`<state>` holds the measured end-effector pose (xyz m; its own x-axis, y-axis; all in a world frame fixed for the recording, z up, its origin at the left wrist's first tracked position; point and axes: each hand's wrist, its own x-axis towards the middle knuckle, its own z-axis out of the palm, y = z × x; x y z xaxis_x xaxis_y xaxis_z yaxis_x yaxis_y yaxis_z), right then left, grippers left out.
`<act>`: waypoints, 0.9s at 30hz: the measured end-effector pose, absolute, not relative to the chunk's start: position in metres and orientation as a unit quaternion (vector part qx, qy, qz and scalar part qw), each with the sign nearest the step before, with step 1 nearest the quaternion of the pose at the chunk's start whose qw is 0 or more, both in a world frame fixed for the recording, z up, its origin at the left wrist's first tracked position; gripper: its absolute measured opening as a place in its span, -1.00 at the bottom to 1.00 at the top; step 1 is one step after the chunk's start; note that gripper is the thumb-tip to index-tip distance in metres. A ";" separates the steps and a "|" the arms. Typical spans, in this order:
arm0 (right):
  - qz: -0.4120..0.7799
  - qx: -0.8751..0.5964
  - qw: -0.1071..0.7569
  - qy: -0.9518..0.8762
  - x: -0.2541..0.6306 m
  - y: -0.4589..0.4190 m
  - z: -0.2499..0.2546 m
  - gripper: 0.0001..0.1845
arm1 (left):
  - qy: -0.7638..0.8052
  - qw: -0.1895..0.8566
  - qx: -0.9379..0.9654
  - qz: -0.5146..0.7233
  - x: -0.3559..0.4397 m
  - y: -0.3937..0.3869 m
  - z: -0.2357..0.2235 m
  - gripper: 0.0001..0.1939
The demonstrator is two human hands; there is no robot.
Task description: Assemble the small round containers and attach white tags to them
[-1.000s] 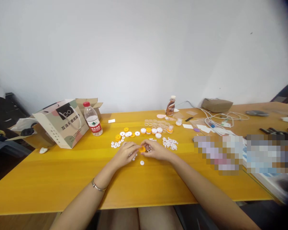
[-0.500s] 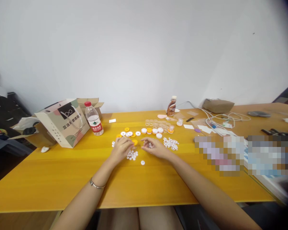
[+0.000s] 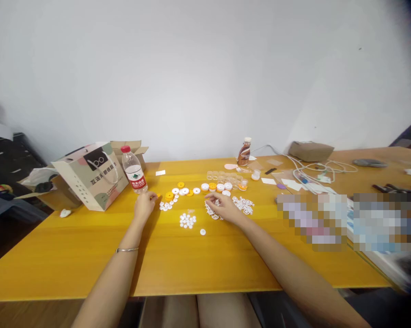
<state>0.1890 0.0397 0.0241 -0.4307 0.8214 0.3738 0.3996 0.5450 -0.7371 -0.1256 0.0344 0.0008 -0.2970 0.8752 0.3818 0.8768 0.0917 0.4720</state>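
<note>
My left hand [image 3: 144,207] is beside the water bottle [image 3: 136,175], its fingers closed on a small orange-yellow disc [image 3: 159,196], mostly hidden. To its right are a stack of orange-yellow discs [image 3: 169,196] and a cluster of small white round pieces [image 3: 166,206]. Over a pile of white perforated pieces [image 3: 210,211], my right hand [image 3: 225,207] is held low with fingers loosely curved and apart; nothing shows in them. Another pile of small white discs [image 3: 187,221] lies between the hands, with a single white disc [image 3: 202,232] nearer me.
White and orange round cases [image 3: 213,187] stand in a row behind, by clear plastic rings [image 3: 222,175]. A brown drink bottle [image 3: 244,152] stands at the back. A paper bag [image 3: 92,177] is at left; cables [image 3: 304,171] and white cards [image 3: 269,181] lie at right.
My left hand has moved left, from the middle of the table to near the water bottle, taking the orange-yellow disc along. My right hand has shifted only slightly.
</note>
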 end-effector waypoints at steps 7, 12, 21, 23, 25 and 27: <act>0.263 -0.387 0.393 -0.792 0.191 0.048 0.016 -0.78 | -0.716 -0.045 -0.605 -0.345 -0.122 0.043 -0.012 -0.83; 0.253 -0.398 0.397 -0.787 0.194 0.055 0.011 -0.77 | -0.679 -0.066 -0.623 -0.382 -0.117 0.045 -0.011 -0.75; -0.045 -0.570 0.433 -0.697 0.250 0.102 0.007 -0.67 | -0.580 -0.041 -0.704 -0.409 -0.088 0.030 0.002 -0.76; -0.074 -0.614 0.395 -0.680 0.265 0.110 0.001 -0.58 | -0.519 -0.041 -0.758 -0.393 -0.075 0.021 0.005 -0.77; -0.084 -0.640 0.352 -0.678 0.276 0.116 -0.005 -0.55 | -0.459 -0.064 -0.810 -0.358 -0.059 0.011 0.009 -0.78; -0.087 -0.650 0.324 -0.682 0.282 0.120 -0.010 -0.57 | -0.406 -0.101 -0.855 -0.306 -0.043 0.000 0.013 -0.78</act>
